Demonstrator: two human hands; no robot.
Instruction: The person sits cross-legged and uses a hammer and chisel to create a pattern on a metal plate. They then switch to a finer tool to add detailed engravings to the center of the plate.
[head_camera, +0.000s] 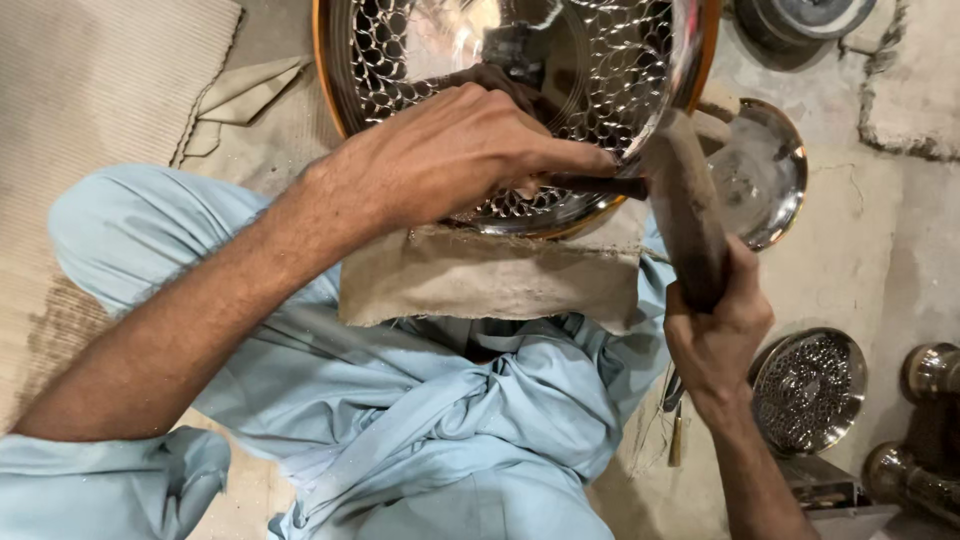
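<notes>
Fingers of our right hand wrap a dark wooden mallet; our left hand pinches a dark metal punch on the polished round dimpled metal tray over beige cloth. We'd judge a steady, upright punch matters.

head | worn on the person's head; faces steeply down; close over lap and hands; only view
</notes>
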